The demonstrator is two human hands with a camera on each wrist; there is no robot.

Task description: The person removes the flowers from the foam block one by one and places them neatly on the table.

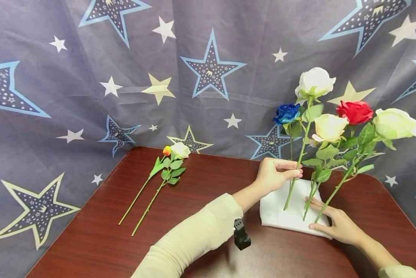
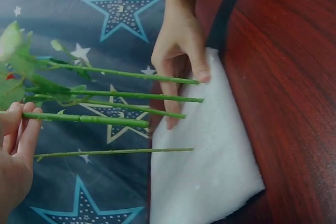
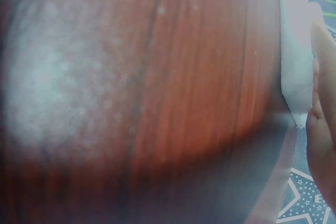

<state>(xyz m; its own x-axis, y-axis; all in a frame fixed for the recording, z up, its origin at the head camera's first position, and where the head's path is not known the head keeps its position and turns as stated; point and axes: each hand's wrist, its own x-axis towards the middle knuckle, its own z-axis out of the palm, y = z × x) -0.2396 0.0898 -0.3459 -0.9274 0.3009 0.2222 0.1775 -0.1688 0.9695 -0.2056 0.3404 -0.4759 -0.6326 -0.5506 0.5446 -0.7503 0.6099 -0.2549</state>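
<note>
My left hand pinches the green stem of a white rose between thumb and fingers. In the left wrist view that stem ends short of the white foam block, apart from it. Standing in the block are a blue rose, a cream rose, a red rose and a pale green-white rose, the last leaning right. My right hand rests on the block's right end, thumb and fingers spread and fairly straight, around the stems there.
An orange-yellow tulip and another white rose lie side by side on the dark red wooden table, left of my arm. A grey star-patterned curtain hangs behind the table. A black wrist device sits below my left sleeve.
</note>
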